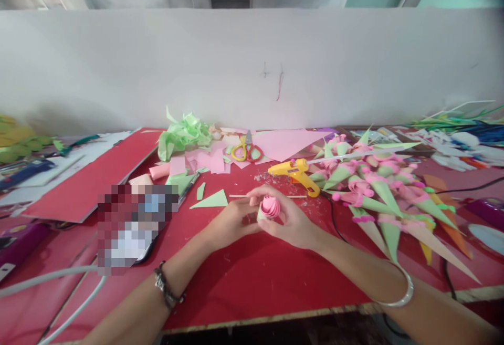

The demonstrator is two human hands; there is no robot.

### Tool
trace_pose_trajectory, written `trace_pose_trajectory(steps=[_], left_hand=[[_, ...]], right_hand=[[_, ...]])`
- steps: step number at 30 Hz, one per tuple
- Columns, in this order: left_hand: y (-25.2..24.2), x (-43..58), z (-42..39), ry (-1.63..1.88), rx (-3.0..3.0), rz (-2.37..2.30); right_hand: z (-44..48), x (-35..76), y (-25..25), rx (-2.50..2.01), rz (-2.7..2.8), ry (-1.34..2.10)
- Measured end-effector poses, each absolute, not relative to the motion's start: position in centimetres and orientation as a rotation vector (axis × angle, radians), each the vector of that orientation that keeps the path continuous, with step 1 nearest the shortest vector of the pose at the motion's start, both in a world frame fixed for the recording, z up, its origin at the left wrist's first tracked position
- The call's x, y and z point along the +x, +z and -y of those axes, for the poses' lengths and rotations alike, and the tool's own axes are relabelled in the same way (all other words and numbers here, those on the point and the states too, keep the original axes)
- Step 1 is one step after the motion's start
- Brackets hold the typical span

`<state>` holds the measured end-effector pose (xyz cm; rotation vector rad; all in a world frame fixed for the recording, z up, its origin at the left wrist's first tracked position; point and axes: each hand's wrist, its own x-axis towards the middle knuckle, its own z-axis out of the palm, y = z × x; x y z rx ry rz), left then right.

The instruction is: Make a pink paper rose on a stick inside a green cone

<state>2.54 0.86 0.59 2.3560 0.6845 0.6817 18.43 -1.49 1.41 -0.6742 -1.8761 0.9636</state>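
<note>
1. Pinching a tightly layered pink paper rose (271, 207) above the red table (244, 276), that's the right hand (294, 225)!
2. Pale green wrap (260, 216) peeks out, mostly hidden.
3. Left hand (235, 222) close in; can't tell whether it grips.

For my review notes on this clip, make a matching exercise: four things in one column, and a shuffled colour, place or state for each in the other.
Column one
1. Pink paper rose
2. Glue gun
3. Scissors
4. Crumpled paper

Column two
A. Yellow and red handles
B. Light green heap
C. Between the left hand and right hand
D. Yellow, beside the pile of paper cones

Right pairs: 1-C, 2-D, 3-A, 4-B
</note>
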Motion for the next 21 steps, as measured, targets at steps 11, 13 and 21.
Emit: trace_pose_trajectory(steps=[11, 13, 21], left_hand=[[0.13, 2.31, -1.23, 0.643, 2.439, -0.708], [0.13, 2.21, -1.30, 0.616, 2.460, -0.698], [-0.01, 2.39, -1.20, 0.657, 2.374, -0.753]], right_hand=[[1.23, 18.52, 1.83, -0.686, 1.918, 0.937], [1.28, 18.54, 1.79, -0.647, 1.910, 0.958], [1.25, 18.61, 1.95, -0.660, 1.943, 0.997]])
